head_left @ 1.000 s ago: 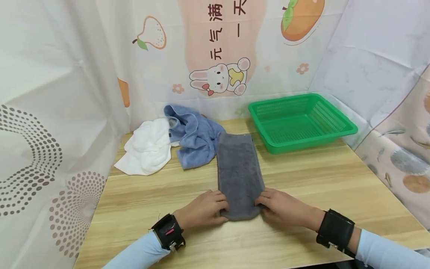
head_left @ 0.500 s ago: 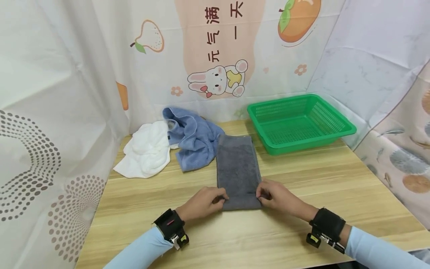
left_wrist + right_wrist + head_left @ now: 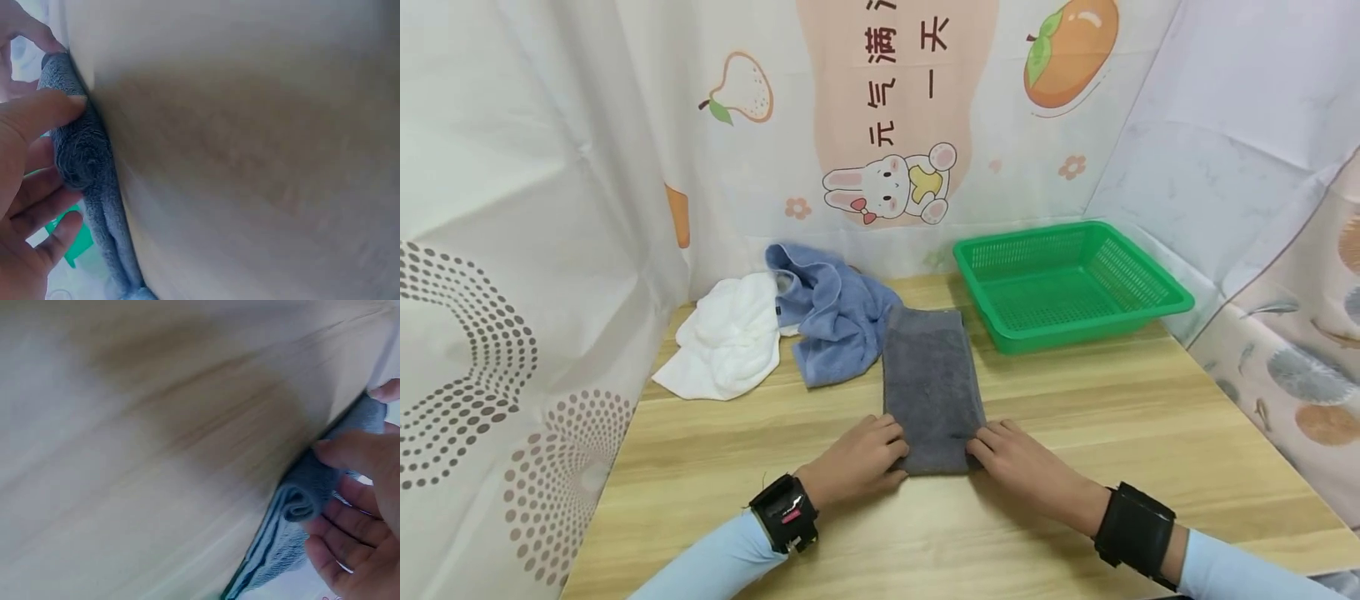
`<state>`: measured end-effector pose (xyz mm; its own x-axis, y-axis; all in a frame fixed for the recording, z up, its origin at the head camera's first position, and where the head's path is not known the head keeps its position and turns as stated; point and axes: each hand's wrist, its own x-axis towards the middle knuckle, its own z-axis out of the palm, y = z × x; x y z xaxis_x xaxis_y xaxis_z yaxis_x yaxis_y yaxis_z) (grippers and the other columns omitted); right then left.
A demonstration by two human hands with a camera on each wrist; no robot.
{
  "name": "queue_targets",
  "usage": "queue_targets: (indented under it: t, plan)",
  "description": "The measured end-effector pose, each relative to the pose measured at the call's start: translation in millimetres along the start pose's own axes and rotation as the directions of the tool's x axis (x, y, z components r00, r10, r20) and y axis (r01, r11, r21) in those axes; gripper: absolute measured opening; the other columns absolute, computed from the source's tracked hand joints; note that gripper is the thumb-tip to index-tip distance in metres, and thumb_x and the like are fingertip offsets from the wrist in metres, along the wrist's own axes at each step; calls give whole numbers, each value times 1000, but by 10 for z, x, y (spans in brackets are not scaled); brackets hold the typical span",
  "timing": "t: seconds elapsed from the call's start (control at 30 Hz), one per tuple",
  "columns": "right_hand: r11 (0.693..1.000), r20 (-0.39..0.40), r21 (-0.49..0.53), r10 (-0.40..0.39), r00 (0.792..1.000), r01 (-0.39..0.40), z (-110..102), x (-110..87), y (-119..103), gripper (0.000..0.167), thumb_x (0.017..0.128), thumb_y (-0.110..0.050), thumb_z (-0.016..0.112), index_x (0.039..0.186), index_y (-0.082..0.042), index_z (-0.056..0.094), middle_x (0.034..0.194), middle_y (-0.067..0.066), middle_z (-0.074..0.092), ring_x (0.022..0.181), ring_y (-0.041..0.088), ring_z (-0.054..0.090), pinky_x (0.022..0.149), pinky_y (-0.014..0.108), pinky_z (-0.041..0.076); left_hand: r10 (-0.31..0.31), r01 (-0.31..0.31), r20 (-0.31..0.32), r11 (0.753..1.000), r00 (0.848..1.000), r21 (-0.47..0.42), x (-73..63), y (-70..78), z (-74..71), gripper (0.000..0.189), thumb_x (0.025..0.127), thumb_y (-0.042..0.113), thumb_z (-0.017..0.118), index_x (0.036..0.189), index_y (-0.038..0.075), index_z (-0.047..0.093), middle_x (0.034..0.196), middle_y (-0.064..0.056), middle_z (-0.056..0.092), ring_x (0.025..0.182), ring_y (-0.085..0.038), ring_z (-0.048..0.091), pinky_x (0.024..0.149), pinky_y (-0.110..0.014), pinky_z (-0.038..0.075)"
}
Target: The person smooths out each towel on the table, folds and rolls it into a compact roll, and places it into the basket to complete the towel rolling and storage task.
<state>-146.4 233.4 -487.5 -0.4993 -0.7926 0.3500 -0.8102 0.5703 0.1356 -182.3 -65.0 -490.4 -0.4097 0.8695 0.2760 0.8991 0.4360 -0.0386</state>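
Observation:
A folded grey towel [image 3: 929, 375] lies lengthwise on the table, its near end turned into a small roll. The roll's spiral end shows in both wrist views. My left hand [image 3: 863, 458] holds the roll's left end, the thumb on the near side and the fingers on the far side. At the right end my right hand [image 3: 1026, 467] holds it in the same way, as the right wrist view shows with its thumb [image 3: 350, 453] pressed on the roll [image 3: 306, 497]. The towel's far end lies flat, close to a blue towel [image 3: 838, 317].
A crumpled white towel [image 3: 726, 337] lies left of the blue one. At the back right stands a green plastic basket [image 3: 1090, 325] with slotted walls. Printed curtains [image 3: 1030, 183] border the wooden table [image 3: 1112, 425] at the back and sides.
The towel's near end has been rolled a little away from me, so its flat part is shorter. Both hands have shifted their hold and stayed at the roll's ends.

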Motion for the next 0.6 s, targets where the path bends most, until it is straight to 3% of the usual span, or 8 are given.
queue_targets:
  t: [0.13, 0.23, 0.27, 0.33, 0.43, 0.47, 0.53, 0.6]
  plan:
    - [993, -52, 106, 56, 997, -50, 28, -1, 61, 33, 75, 2, 83, 104, -2, 66, 92, 5, 66, 82, 19, 64, 73, 36, 54, -48, 46, -18, 996, 999, -70, 11, -13, -2, 14, 93, 24, 75, 98, 12, 70, 91, 4, 61, 87, -12, 55, 77, -26, 47]
    - [941, -19, 291, 184, 983, -170, 35, 3, 129, 30, 80, 1, 79, 107, -2, 67, 91, 4, 70, 79, 14, 66, 69, 32, 56, -130, 125, -6, 966, 992, -226, -2, -48, 10, 20, 98, 19, 69, 115, 10, 65, 95, 4, 61, 87, -9, 57, 76, -24, 50]
    - [902, 21, 369, 233, 972, -224, 32, 7, 156, 27, 83, 0, 77, 108, -4, 67, 91, 2, 71, 78, 11, 67, 68, 31, 56, -156, 150, 4, 944, 988, -293, -6, -65, 15, 23, 99, 18, 66, 121, 11, 63, 95, 4, 61, 85, -8, 56, 75, -23, 50]
    - [785, 138, 519, 316, 939, -340, 24, 12, 213, 24, 89, -4, 73, 111, -7, 66, 91, 0, 72, 78, 7, 66, 66, 28, 55, -200, 200, 46, 881, 979, -429, -11, -106, 38, 25, 101, 16, 62, 126, 15, 58, 94, 7, 60, 78, -4, 54, 70, -21, 48]
    - [553, 323, 668, 386, 864, -497, 23, 20, 301, 21, 96, -8, 70, 115, -9, 61, 87, -1, 71, 73, 8, 64, 63, 27, 52, -246, 272, 125, 771, 961, -576, -8, -176, 83, 23, 105, 16, 56, 127, 21, 57, 83, 9, 56, 67, -1, 48, 64, -19, 44]
    - [491, 366, 689, 400, 840, -533, 28, 25, 327, 21, 97, -9, 69, 115, -9, 60, 87, 0, 71, 74, 10, 64, 63, 28, 51, -262, 292, 139, 743, 955, -602, -1, -197, 94, 22, 105, 16, 56, 126, 22, 59, 82, 10, 57, 66, -1, 48, 63, -19, 44]
    - [420, 401, 711, 417, 816, -564, 39, 43, 367, 19, 98, -9, 70, 113, -7, 59, 88, 2, 69, 71, 14, 63, 61, 28, 52, -294, 317, 144, 718, 945, -619, 20, -230, 104, 19, 105, 15, 56, 122, 22, 63, 83, 10, 60, 67, -1, 51, 64, -20, 46]
    - [416, 392, 710, 437, 809, -569, 47, 59, 392, 15, 97, -10, 72, 109, -7, 62, 89, 3, 66, 70, 14, 63, 60, 28, 52, -320, 319, 105, 745, 941, -586, 46, -244, 103, 16, 104, 15, 60, 116, 21, 67, 88, 9, 64, 75, -2, 55, 69, -22, 48]
